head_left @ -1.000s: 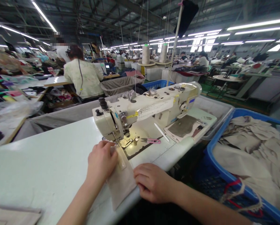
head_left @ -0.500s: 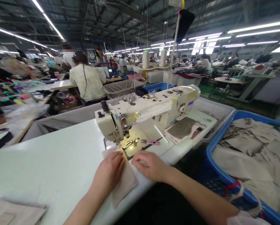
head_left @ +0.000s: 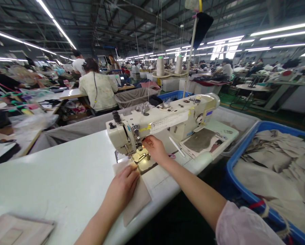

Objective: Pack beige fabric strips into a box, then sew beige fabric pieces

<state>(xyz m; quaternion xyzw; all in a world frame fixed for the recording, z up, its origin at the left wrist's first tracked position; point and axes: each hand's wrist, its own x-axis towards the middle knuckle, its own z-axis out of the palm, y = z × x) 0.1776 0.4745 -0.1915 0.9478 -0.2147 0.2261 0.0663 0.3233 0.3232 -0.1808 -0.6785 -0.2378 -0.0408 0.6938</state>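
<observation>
My left hand (head_left: 123,185) rests on a beige fabric piece (head_left: 139,203), with its fingers bent together over the cloth just in front of the needle area. The thumb is hidden. At the head of the sewing machine (head_left: 167,119), my right hand (head_left: 154,148) is raised beside the needle bar with thumb and fingertips pinched together. Whatever lies between those fingertips is too small to make out. Pink thread snips (head_left: 172,156) show only in part behind my right wrist. A white pen-like stick (head_left: 176,146) lies further right on the machine bed.
Another beige fabric piece (head_left: 21,229) lies at the table's lower left. On the right stands a blue basket (head_left: 230,163) heaped with beige cloth. Folded cloth (head_left: 202,139) lies by the machine's right end. Two thread cones (head_left: 160,66) stand behind it. A co-worker (head_left: 97,88) sits ahead.
My right hand has risen from the table edge beside the fabric to the needle bar, now partly covering the snips. My left hand stays on the fabric. The view has shifted slightly.
</observation>
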